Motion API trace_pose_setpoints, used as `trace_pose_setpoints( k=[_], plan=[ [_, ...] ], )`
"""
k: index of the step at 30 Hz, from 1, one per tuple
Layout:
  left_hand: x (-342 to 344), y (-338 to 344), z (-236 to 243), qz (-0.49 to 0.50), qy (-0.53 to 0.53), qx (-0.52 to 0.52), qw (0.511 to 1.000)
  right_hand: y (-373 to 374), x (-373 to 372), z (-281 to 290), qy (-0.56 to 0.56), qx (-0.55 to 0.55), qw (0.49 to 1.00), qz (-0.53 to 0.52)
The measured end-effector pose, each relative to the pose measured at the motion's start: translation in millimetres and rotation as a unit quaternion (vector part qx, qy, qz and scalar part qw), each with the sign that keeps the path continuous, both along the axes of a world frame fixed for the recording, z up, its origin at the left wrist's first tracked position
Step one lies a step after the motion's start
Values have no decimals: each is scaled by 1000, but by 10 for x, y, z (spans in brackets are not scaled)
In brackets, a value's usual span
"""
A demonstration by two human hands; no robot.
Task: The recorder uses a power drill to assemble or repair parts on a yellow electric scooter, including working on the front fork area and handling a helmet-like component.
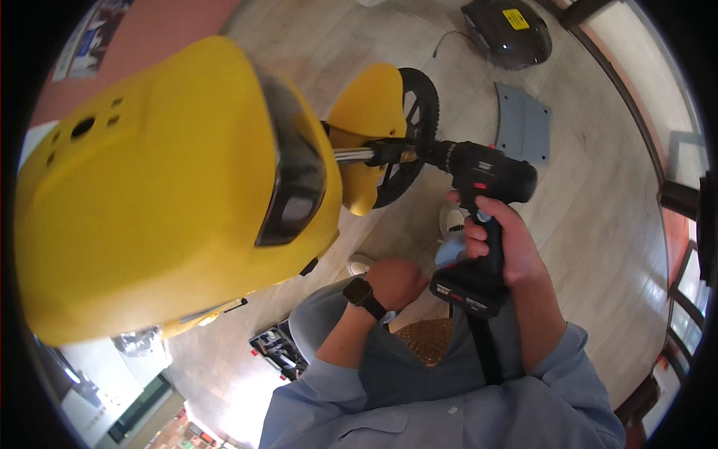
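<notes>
My right hand (508, 232) is wrapped round the grip of a black cordless drill (493, 173), its battery pack at the bottom. The drill points left, its chuck at the fork end of the front wheel (420, 105) of a yellow vehicle (172, 172). Whether the bit touches a fastener there cannot be made out. A yellow mudguard (372, 97) covers part of the wheel. My left hand (396, 283), with a dark watch (364, 296) on the wrist, hovers over my lap. Its fingers are curled and somewhat blurred, and whatever they may hold is hidden.
A grey curved panel (523, 123) lies on the floor beyond the drill. Farther back is a glossy dark cover (508, 34) with a yellow label and a wire. On the floor to my left sits an open tool case (278, 350). A window frame (636, 97) runs along the right.
</notes>
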State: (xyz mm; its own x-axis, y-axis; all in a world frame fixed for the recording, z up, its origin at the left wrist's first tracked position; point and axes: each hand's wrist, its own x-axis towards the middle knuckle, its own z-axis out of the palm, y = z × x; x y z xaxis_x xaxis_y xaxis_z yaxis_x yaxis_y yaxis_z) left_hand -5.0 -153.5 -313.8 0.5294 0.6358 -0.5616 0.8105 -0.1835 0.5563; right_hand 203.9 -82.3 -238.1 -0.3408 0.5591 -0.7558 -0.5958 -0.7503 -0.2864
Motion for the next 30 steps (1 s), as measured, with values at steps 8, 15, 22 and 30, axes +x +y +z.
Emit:
trace_pose_setpoints(
  k=[8,15,22,30],
  plan=[
    [-145,-259,-36,71,-7,173,982,-532,253,-65,270,199,942,4],
    [-110,-1146,223,131,-195,124,964,-681,334,-217,328,281,901,41],
    [-235,-1019,371,225,-232,120,939,-657,250,-160,296,250,922,-9],
    [-190,-204,132,402,-453,-25,795,-538,40,17,221,236,943,79]
  ],
)
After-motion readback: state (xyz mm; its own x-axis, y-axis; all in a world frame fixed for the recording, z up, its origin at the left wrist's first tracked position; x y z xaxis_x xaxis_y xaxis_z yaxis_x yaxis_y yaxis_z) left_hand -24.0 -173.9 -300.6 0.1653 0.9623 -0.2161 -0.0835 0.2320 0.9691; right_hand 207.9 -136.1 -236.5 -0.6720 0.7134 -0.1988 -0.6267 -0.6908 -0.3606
